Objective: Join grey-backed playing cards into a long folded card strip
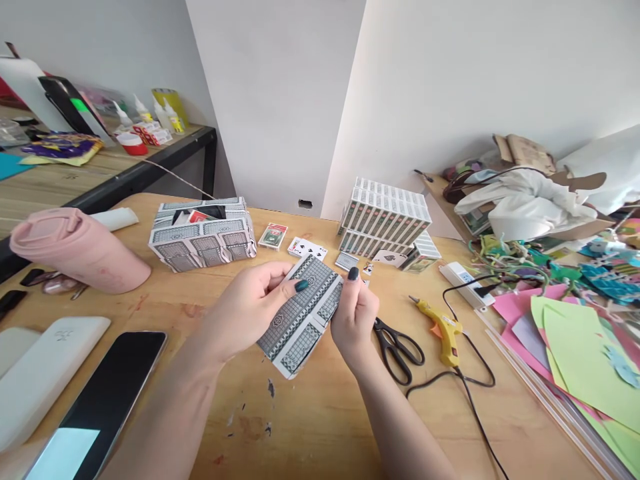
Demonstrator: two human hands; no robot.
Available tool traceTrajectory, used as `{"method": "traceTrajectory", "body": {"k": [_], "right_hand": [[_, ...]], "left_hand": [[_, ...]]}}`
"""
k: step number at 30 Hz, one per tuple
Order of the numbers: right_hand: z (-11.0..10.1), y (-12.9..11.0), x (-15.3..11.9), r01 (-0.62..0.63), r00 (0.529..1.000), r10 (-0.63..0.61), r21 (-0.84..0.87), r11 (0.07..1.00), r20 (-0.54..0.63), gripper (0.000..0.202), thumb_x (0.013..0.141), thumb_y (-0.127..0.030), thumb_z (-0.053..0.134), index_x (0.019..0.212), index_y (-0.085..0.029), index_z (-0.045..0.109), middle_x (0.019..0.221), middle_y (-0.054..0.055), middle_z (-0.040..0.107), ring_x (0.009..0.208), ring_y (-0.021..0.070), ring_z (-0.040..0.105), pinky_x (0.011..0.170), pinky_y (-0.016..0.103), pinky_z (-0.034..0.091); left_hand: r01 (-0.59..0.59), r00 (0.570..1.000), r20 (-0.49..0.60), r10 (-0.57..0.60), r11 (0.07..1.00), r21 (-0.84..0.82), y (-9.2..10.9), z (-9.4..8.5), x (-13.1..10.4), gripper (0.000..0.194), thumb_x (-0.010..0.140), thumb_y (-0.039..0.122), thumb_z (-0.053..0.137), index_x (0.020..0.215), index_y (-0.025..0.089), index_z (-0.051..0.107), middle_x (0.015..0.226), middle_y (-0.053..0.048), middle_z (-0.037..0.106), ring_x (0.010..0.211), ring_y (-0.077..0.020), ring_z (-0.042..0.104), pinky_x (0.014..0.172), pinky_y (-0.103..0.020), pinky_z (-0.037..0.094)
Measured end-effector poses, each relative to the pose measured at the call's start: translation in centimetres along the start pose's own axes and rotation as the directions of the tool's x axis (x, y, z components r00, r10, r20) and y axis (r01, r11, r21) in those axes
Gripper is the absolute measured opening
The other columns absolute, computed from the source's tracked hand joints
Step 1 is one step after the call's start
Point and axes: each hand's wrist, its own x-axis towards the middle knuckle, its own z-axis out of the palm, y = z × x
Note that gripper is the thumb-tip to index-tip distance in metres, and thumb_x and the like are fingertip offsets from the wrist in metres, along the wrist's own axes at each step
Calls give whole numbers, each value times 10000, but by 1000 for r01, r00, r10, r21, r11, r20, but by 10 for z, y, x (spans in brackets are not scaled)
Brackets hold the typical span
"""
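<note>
Between my two hands is a panel of joined playing cards [306, 313], patterned grey and white, tilted above the table. My left hand [255, 303] grips its left side with the thumb lying on top. At the right edge my right hand [354, 313] pinches it, thumb pointing up. The fingers under the panel are hidden. Just beyond lie loose playing cards [307, 249], a card pack [273, 235] and a face-down card [346, 261]. A box covered in cards [203, 233] stands at the back left, with a slot in its top.
Stacked card packs [385, 217] stand at the back right. Right of my hands lie black scissors [399, 348], a yellow glue gun [443, 327] with its cord, a power strip [465, 285] and coloured paper [585, 360]. A pink tumbler [83, 250] and a phone [103, 400] occupy the left.
</note>
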Motion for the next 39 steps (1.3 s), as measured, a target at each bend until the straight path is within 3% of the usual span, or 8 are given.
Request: {"method": "traceTrajectory", "body": {"k": [6, 17, 23, 31, 34, 36, 39], "right_hand": [[-2, -1, 2, -4, 999, 1, -63, 998, -43, 423, 929, -375, 267, 542, -210, 230, 457, -56, 281, 436, 80, 248, 447, 243, 222], [-8, 0, 5, 4, 1000, -8, -121, 993, -25, 407, 928, -351, 256, 547, -207, 256, 473, -47, 315, 435, 82, 287, 450, 239, 226], [-10, -2, 8, 8, 1000, -8, -186, 983, 1, 420, 924, -359, 257, 534, -204, 253, 467, -42, 324, 433, 82, 306, 449, 235, 239], [-12, -2, 9, -16, 1000, 20, -226, 974, 15, 435, 928, -378, 248, 529, -205, 262, 466, -40, 340, 437, 86, 312, 449, 238, 236], [-12, -6, 11, -50, 998, 56, -212, 976, 25, 446, 930, -389, 255, 532, -199, 322, 464, -41, 369, 436, 92, 336, 453, 239, 259], [-10, -10, 12, -61, 997, 68, -161, 985, 36, 431, 934, -379, 253, 610, -184, 458, 533, -20, 471, 496, 108, 429, 500, 243, 333], [-6, -17, 9, -35, 998, 37, -52, 998, 44, 370, 938, -346, 251, 928, -174, 578, 853, 50, 620, 796, 155, 571, 725, 295, 434]], "left_hand": [[-22, 1000, 10, 22, 997, 77, -5, 9, 2, 372, 842, 405, 479, 1154, 216, 549, 1029, -54, 650, 874, -201, 619, 724, -309, 493], [-37, 998, -46, 50, 966, 256, -1, 18, -2, 365, 873, 431, 409, 1164, 265, 552, 982, -15, 660, 790, -172, 609, 730, -299, 480], [-34, 997, -61, 51, 967, 251, -1, 21, -1, 367, 871, 436, 412, 1170, 269, 544, 1007, -7, 656, 807, -165, 610, 699, -268, 476], [-22, 995, -84, 50, 952, 306, 2, 27, -2, 355, 865, 445, 409, 1136, 270, 556, 853, 7, 672, 799, -189, 617, 641, -263, 463], [-16, 993, -109, 49, 958, 285, -1, 26, 0, 338, 858, 445, 422, 1110, 268, 563, 898, 1, 674, 768, -185, 616, 651, -272, 466], [-14, 990, -131, 48, 969, 246, -4, 24, 3, 339, 846, 448, 445, 1104, 259, 560, 954, -10, 670, 780, -185, 617, 669, -277, 471], [-25, 982, -181, 59, 982, 185, -8, 20, 7, 371, 833, 459, 463, 1110, 228, 551, 1025, -44, 654, 852, -202, 616, 706, -290, 475]]}}
